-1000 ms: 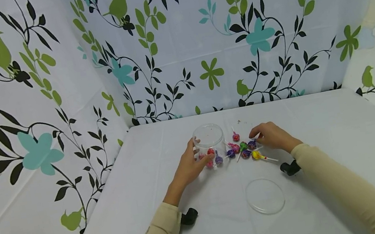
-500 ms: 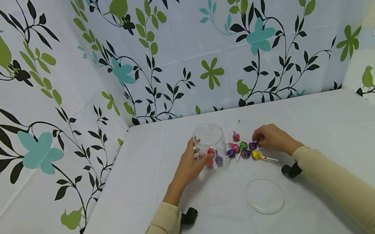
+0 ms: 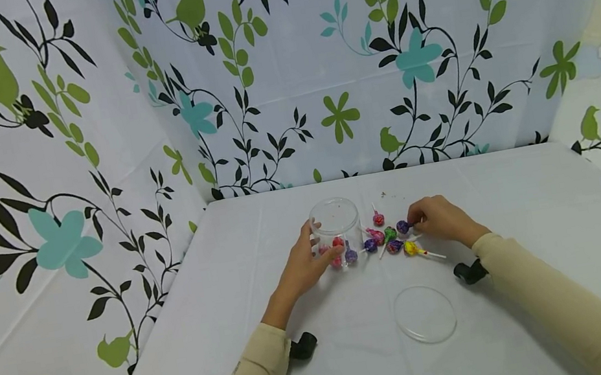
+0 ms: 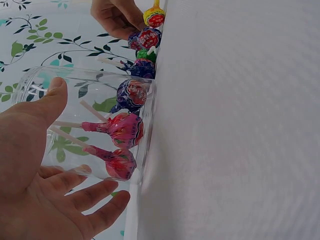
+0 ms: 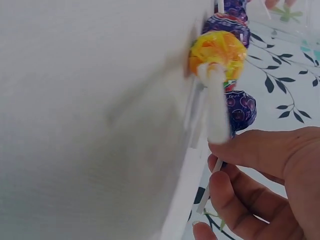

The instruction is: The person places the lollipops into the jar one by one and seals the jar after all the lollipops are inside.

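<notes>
One purple lollipop (image 3: pixel 403 227) is pinched at its stick by the right hand (image 3: pixel 440 219), the round head being turned leftward, toward the upright clear jar (image 3: pixel 343 230), which is clasped by the left hand (image 3: pixel 304 267); between them, loose lollipops (image 3: pixel 390 235) are found.

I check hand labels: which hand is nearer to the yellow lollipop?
Right: the right hand is just beyond the yellow lollipop, pinching a purple lollipop; the left hand, farther left, holds the jar.

Lollipops (image 3: pixel 394 247) sit in the jar (image 3: pixel 351 230) and to its right, behind the lid (image 3: pixel 425 315).
</notes>
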Tool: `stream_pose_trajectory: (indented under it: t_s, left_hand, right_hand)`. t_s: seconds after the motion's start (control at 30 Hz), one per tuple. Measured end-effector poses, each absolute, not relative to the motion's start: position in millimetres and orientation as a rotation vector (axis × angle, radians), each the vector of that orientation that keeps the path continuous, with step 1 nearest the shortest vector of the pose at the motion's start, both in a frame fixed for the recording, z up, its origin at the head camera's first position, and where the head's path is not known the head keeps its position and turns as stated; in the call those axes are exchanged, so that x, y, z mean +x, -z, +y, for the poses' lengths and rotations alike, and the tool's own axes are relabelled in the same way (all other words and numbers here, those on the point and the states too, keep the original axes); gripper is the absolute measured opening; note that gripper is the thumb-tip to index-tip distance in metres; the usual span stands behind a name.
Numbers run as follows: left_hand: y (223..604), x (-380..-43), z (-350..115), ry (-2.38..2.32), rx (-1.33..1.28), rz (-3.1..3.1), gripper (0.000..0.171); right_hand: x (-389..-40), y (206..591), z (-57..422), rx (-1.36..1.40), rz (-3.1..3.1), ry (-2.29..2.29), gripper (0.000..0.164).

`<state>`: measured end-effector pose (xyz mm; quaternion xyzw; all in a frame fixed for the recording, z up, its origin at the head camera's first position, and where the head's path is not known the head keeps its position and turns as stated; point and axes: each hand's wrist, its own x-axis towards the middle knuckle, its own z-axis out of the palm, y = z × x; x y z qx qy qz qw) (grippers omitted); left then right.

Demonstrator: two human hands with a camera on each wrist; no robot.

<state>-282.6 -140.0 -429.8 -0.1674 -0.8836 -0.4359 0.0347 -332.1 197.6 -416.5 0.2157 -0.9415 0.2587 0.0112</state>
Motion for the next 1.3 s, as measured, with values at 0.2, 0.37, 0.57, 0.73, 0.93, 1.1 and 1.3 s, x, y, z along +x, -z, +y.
stream_pose_trajectory:
  t_s: [0.2,0.37,0.57,0.73,0.93,1.1,1.3]
  left_hand:
    - [430,-282,-140,1.335,-0.510,-2.718,0.098]
    - [430,-282,-140,1.336,-0.503,-2.722,0.097]
    - [430,-283,-140,1.335,-0.507,-2.717,0.096]
    - [430,-283,-140,1.331,-0.509,-2.722,0.097]
    - [430,-282,-140,1.325,-0.509,-2.727,0.097]
    - [430,-282,-140,1.334,-0.511,-2.720,0.097]
    - [431,-283,-140,1.348,-0.527,-2.700,0.097]
  right_hand:
    - [-329,408,196,0.667,-2.892,-0.828,0.010]
    - [-325,398,192,0.646,-2.837,-0.839,0.008]
    - [-323,389,187,0.632,-2.819,-0.854,0.009]
    - [-322,385,184,0.633,-2.807,-0.859,0.008]
    - [-319,377,180,0.656,-2.767,-0.847,0.007]
    - [-317,366,173,0.672,-2.726,-0.839,0.006]
    - [-314,356,163,0.681,-2.680,-0.831,0.006]
